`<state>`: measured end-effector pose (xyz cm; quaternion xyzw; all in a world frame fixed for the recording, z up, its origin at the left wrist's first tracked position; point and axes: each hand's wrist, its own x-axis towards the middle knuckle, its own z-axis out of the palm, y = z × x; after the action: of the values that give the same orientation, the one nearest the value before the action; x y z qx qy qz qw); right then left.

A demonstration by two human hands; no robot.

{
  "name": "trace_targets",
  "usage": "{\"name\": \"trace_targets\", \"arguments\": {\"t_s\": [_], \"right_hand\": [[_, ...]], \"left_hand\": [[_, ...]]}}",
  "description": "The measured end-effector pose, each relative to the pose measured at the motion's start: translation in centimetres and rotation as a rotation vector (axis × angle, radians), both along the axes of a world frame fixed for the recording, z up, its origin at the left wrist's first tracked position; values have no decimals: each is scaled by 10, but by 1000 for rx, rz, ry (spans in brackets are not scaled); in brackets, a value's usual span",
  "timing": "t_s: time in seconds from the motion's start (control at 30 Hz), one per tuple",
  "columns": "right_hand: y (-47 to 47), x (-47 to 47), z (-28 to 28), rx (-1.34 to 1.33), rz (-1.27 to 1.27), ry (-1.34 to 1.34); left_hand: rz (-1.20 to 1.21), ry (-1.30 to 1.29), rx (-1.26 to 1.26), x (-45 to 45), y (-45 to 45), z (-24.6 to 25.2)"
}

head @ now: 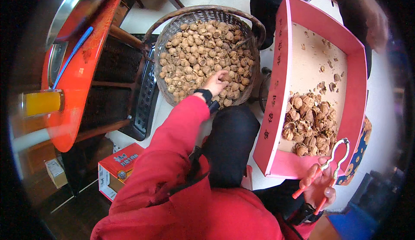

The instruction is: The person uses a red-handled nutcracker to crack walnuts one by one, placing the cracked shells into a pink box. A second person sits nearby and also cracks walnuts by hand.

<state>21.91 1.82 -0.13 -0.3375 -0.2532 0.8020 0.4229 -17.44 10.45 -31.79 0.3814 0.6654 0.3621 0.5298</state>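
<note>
A wicker basket (159,74) with a thick wooden handle holds many walnuts (201,48) in their shells. My left hand (215,83) reaches into the basket, its thumb and fingers curled around a walnut (226,78) at the top of the heap. Whether that walnut is lifted off the others I cannot tell. In my right hand (317,185) lies a metal nutcracker (335,155) with red handles, its jaws spread and nothing between them. Just beyond it, a pink shallow box (282,87) holds a pile of walnuts and broken shells (311,120).
An orange table (85,61) at left carries a glass of yellow drink (43,103) and a blue stick-like item (74,55). Below it stand a wooden chair (113,84) and a red carton (121,162). Another person's arm (363,9) is behind the pink box.
</note>
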Motion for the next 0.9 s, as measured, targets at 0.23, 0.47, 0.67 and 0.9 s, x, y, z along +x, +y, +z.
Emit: {"name": "trace_targets", "arguments": {"t_s": [0.23, 0.47, 0.67, 0.9], "right_hand": [[-20, -17, 7, 30, 51, 19], [-53, -28, 28, 4, 211, -7], [-70, -39, 33, 197, 217, -88], [-86, -34, 38, 194, -61, -112]], "left_hand": [[91, -711, 496, -4, -51, 144], [-83, -706, 647, 36, -88, 255], [-339, -669, 703, 95, -107, 305], [-653, -535, 602, 162, -134, 327]]}}
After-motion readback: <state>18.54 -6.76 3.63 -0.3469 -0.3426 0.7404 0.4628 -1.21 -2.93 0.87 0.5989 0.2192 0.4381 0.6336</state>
